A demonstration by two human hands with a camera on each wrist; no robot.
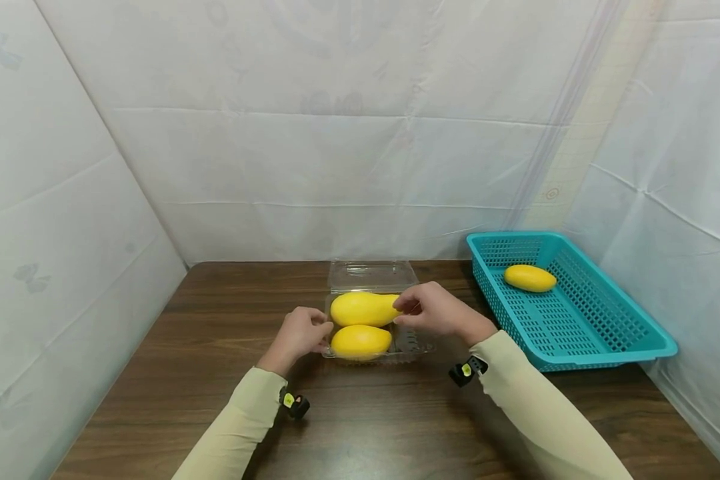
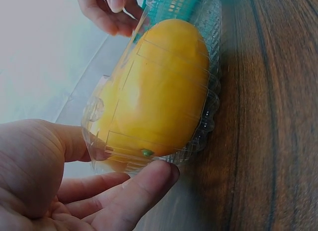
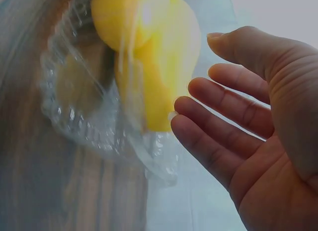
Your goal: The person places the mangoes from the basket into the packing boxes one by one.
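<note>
A clear plastic clamshell container (image 1: 405, 339) lies on the table with its lid (image 1: 372, 275) folded back toward the wall. Inside it are two yellow mangoes, the far mango (image 1: 363, 309) longer than the near mango (image 1: 361, 341). At the container's left end my left hand (image 1: 302, 333) pinches the clear wall between thumb and fingers. In the left wrist view, the near mango (image 2: 164, 87) shows a green stem spot through the plastic. My right hand (image 1: 435, 312) is over the container's right side, its fingers loosely bent by the far mango's right end.
A turquoise plastic basket (image 1: 576, 357) stands at the right on the brown wooden table (image 1: 228, 320), with one yellow mango (image 1: 530, 278) in it. White sheeting (image 1: 336, 160) hangs behind the table and at both sides.
</note>
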